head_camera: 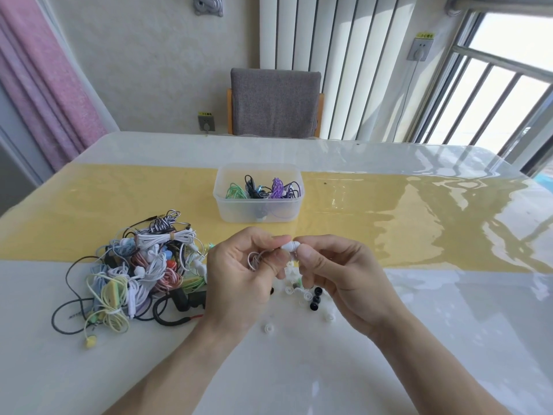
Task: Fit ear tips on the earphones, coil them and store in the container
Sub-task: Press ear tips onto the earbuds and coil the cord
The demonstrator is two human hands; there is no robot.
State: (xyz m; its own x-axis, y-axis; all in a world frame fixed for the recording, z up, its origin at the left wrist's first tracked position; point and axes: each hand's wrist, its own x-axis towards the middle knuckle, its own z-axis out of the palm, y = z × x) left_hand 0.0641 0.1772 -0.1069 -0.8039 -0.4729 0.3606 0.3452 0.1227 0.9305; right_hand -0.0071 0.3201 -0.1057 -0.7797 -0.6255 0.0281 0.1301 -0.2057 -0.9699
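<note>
My left hand [239,271] holds a pale pink earphone with its thin cable [254,260] looped in the palm. Between both thumbs and forefingers sits the white earbud [289,245]; my right hand [335,274] pinches its tip end. Loose ear tips, clear ones [294,287] and black ones [315,299], lie scattered on the table under my hands. A tangled pile of earphones [137,271] in many colours lies to the left. Beyond my hands stands a clear plastic container [258,212] holding several coiled earphones, green, black and purple.
The glossy white table [419,310] has a yellow runner [389,223] across it. A grey chair [274,103] stands at the far side against a radiator. A window with bars is at the right, a pink curtain at the left.
</note>
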